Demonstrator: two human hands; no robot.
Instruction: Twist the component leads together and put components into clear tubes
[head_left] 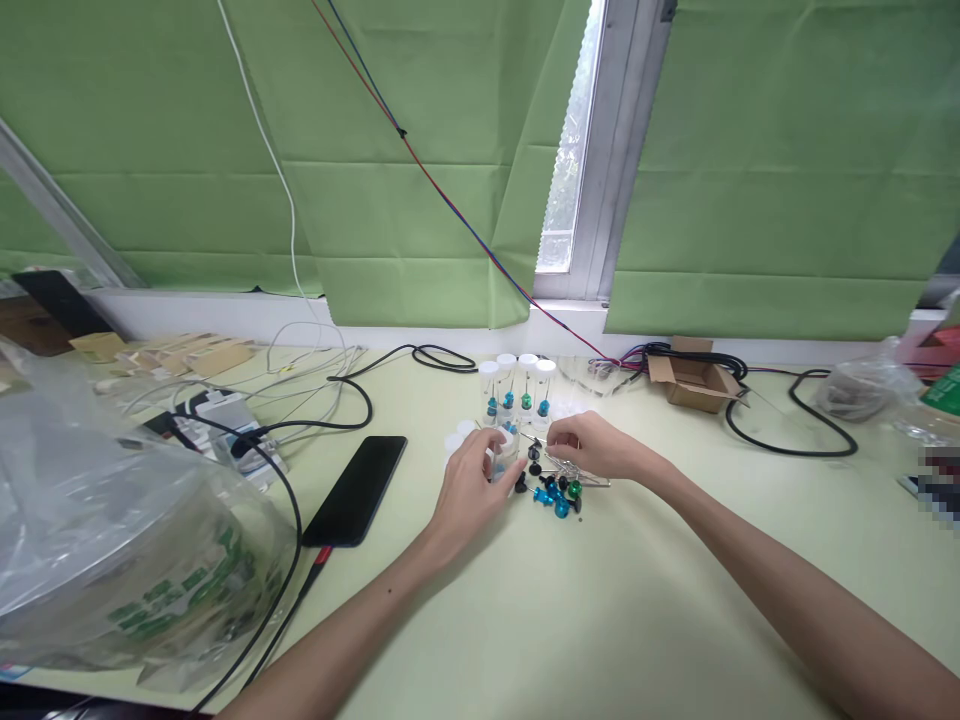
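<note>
My left hand [475, 478] is curled around a small clear vial [505, 458] that stands on the table, with a bit of blue showing near its top. My right hand [589, 445] is closed in a pinch just right of the vial, above a bunch of thin metal rods [574, 468]; what its fingertips hold is too small to make out. Between and in front of the hands lies a pile of blue, green and black knob-like pieces [556, 495]. Behind the hands stand several white-capped clear vials [527, 388], each with a blue or green piece on a thin rod inside.
White caps [457, 437] sit left of my left hand. A black phone [356, 490] lies further left, near a large plastic bag [135, 550] and black cables. At the back right are an open cardboard box [694, 382] and a coiled black cable [795, 450].
</note>
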